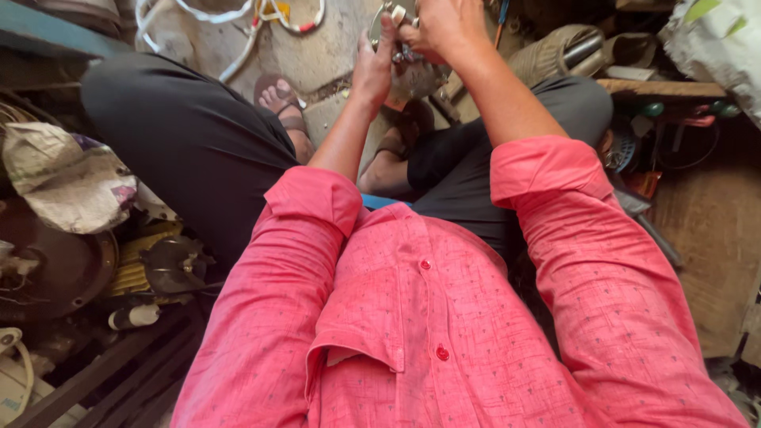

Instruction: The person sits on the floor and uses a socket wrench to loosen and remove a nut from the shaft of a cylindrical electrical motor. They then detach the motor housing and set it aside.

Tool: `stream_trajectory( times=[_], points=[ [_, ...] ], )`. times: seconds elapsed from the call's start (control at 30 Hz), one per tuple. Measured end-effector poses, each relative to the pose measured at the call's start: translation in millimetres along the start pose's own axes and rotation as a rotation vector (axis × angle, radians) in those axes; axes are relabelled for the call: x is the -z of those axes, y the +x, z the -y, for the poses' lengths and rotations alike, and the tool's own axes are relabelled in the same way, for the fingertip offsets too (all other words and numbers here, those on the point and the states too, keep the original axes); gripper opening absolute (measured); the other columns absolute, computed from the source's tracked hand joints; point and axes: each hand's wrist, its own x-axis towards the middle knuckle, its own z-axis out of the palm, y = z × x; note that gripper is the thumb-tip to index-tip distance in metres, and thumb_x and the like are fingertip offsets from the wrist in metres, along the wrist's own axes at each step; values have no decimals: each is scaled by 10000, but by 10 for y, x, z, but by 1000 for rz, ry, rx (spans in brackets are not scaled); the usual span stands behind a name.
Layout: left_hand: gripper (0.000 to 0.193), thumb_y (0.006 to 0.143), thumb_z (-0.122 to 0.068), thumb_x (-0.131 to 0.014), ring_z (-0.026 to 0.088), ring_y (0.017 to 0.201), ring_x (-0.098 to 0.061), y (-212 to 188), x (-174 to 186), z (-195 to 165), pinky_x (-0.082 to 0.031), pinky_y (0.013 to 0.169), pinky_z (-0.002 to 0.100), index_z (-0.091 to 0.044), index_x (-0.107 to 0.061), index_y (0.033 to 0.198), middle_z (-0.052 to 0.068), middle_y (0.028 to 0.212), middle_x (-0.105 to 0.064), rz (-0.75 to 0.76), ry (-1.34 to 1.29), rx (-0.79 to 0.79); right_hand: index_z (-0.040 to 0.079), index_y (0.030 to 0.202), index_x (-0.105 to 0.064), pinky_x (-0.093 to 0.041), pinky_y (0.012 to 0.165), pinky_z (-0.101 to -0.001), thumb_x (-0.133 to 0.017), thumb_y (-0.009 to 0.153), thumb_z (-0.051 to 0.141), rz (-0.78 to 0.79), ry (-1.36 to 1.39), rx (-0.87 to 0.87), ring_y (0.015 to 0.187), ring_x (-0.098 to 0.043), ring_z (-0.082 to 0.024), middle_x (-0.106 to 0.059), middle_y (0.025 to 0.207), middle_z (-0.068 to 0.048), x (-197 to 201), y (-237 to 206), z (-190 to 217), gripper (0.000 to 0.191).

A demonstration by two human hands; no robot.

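Seen from above, a seated person in a pink shirt (412,317) and dark trousers stretches both arms forward over the knees. The left hand (372,67) is closed around a small round metal part (408,75), held above the sandalled feet. The right hand (444,28) pinches at its top edge, apparently working on a fitting; the next move likely needs steady fine finger control. Beyond the hands, white cable (238,24) lies on the concrete floor (317,55)
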Motion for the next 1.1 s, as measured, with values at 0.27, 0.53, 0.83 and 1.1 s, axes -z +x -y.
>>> stream_trajectory(
  times=[0.27,0.53,0.83,1.1],
  points=[
    [1196,732,-821,-555,391,1120,-723,60,4,126,-537,984,422,106,-395,1471,306,1291,-672,-230,-31,90,52,1250,-663,-534,730,-464,-833,821,376,379,424,230,851,-676,-360,-709,1004,-192,-150,-131,-322,564],
    [785,937,-582,-571,350,1132,-615,162,282,565,-473,1062,405,92,-582,1339,250,1211,-654,-234,-238,13,24,1220,-640,-545,918,-404,-928,873,249,-125,655,41,1048,-650,-322,-663,1129,-147,-70,-791,-141,505],
    [634,991,-351,-589,157,1034,-574,51,604,773,-455,951,302,21,-450,1484,37,1098,-621,31,-566,0,22,1379,-586,-523,859,-461,-907,825,350,91,656,-24,1028,-643,-394,-630,1143,-175,-18,-971,147,719],
    [776,961,-380,-608,201,1317,-549,-63,538,466,-408,1162,319,40,-390,1576,137,1453,-581,195,-407,-98,35,1312,-613,-507,831,-483,-861,831,410,120,539,-2,1009,-645,-386,-631,1085,-157,-66,-932,70,658]
  ],
)
